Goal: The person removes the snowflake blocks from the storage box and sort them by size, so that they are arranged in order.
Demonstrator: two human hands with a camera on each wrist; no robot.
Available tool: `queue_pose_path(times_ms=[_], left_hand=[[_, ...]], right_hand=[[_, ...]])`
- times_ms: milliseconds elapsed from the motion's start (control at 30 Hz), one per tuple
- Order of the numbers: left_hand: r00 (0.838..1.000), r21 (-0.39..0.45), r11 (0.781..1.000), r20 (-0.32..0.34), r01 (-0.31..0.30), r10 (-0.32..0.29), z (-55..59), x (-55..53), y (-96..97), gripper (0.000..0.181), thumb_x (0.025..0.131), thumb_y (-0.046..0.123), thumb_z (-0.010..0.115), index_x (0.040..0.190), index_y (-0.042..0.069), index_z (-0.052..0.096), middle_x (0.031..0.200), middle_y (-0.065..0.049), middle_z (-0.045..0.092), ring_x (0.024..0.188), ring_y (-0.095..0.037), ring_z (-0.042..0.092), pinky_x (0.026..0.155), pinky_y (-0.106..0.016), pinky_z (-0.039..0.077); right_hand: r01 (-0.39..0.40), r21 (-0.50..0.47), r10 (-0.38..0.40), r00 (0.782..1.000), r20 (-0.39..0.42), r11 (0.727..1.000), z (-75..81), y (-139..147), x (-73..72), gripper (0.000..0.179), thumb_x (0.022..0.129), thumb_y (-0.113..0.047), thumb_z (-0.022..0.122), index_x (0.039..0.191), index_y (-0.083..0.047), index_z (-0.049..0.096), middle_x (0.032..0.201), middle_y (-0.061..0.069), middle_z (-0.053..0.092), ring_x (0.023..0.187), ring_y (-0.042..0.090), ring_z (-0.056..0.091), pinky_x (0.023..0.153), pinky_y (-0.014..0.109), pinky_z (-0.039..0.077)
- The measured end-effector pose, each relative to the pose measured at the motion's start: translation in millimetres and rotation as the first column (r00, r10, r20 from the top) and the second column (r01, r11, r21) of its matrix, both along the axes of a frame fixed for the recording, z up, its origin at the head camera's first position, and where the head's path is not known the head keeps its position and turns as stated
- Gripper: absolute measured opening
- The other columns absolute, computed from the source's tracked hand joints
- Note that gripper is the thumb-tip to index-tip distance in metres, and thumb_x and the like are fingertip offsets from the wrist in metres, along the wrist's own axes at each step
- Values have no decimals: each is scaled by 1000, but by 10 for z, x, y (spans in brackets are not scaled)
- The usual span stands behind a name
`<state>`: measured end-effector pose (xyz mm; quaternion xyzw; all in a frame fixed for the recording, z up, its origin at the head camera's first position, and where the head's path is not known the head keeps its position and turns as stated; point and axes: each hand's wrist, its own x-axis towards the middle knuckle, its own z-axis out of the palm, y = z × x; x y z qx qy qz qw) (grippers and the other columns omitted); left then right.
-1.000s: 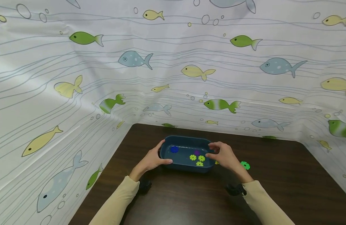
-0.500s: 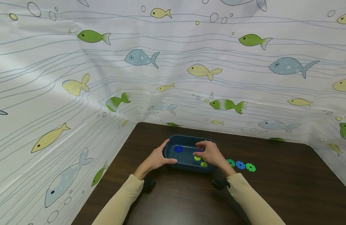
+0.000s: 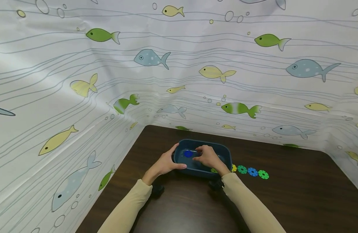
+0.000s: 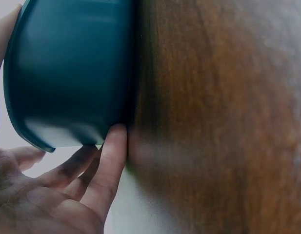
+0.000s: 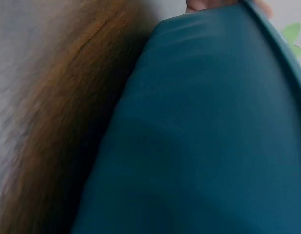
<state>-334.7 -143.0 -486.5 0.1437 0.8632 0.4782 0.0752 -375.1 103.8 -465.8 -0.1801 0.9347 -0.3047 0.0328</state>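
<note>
My left hand (image 3: pixel 166 161) holds the left end of a dark teal plastic bin (image 3: pixel 227 156), thumb at the front rim and fingers round the far side. In the left wrist view its fingers (image 4: pixel 111 163) touch the bin's outer wall (image 4: pixel 72 73). Over the inside of the bin hangs my right hand (image 3: pixel 208 158), thumb and fingers apart, with nothing visible between them. A blue notched plastic disc (image 3: pixel 188 153) lies in the bin just left of those fingertips. Part of a yellow disc (image 3: pixel 214 170) shows under the right wrist. The right wrist view is mostly filled by the bin's wall (image 5: pixel 199 122).
Right of the bin, a row of notched discs lies on the dark wooden table (image 3: pixel 295 184): yellow (image 3: pixel 234 168), green (image 3: pixel 242 169), blue (image 3: pixel 252 171) and light green (image 3: pixel 263 174). A fish-patterned sheet (image 3: pixel 179 74) rises behind the table and along its left side.
My right hand has moved left from the bin's right end to above its middle, nearing the blue disc. It now covers most of the yellow discs. The left hand keeps its hold.
</note>
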Motion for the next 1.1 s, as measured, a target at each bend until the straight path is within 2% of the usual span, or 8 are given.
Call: queue_pose_path(times_ms=[333,467,700,800,933,967,1033,1100], left_hand=[[1000,2,1000,-3,10,-10,-1,-4,1,117,87,54,88,176,17,21,172,-26,42,145,-46,57,122,-68,47],[1000,-7,1000,-12,27,-27,-10,-8,-3,119,87,59,87,176,17,20,172,-27,41,147,-48,56,121,-69,46],[1000,17,1000,6,5,-5,6,-8,-6,116,87,53,89,176,20,21,171,-25,44,144,-44,59,121,-66,48],[1000,14,1000,2,4,-4,1,-14,-6,115,88,51,89,176,19,21,171,-26,44,143,-44,60,121,-66,49],[1000,11,1000,-2,5,-5,-1,-10,-6,115,88,50,89,176,18,21,169,-26,46,141,-43,61,120,-65,49],[1000,14,1000,-1,4,-4,2,-5,-5,115,88,50,89,176,18,22,169,-26,47,140,-42,62,120,-65,49],[1000,19,1000,1,0,0,8,3,-2,115,88,51,89,176,18,22,168,-25,48,139,-41,62,120,-65,49],[1000,21,1000,0,-1,1,14,11,2,115,87,51,89,175,18,23,168,-24,48,140,-40,62,121,-65,49]], right_hand=[[-41,84,42,999,-12,996,-65,-224,-122,49,92,-15,88,130,13,72,125,28,78,110,36,78,103,52,64],[-51,148,54,998,-17,988,-103,-266,-182,52,93,-20,87,133,10,72,132,26,76,119,37,73,109,57,59],[-33,143,32,999,15,989,-179,-346,-257,56,95,-23,86,139,6,69,135,26,71,122,39,63,115,58,54],[-17,109,15,1000,18,994,-293,-354,-320,56,95,-21,85,140,7,68,137,27,69,124,40,62,118,59,51],[1,91,-4,999,35,996,-229,-387,-250,52,95,-18,85,137,8,69,141,28,69,133,42,62,122,58,49],[6,83,-11,999,52,997,-156,-399,-196,51,95,-18,86,136,8,69,141,27,69,134,42,63,122,57,49],[7,115,-14,998,65,993,-52,-425,-139,48,96,-17,85,134,9,70,138,27,71,127,39,68,118,55,54],[0,112,-6,998,57,994,-98,-413,-180,46,95,-18,85,129,10,71,128,25,74,112,35,72,108,51,61]])
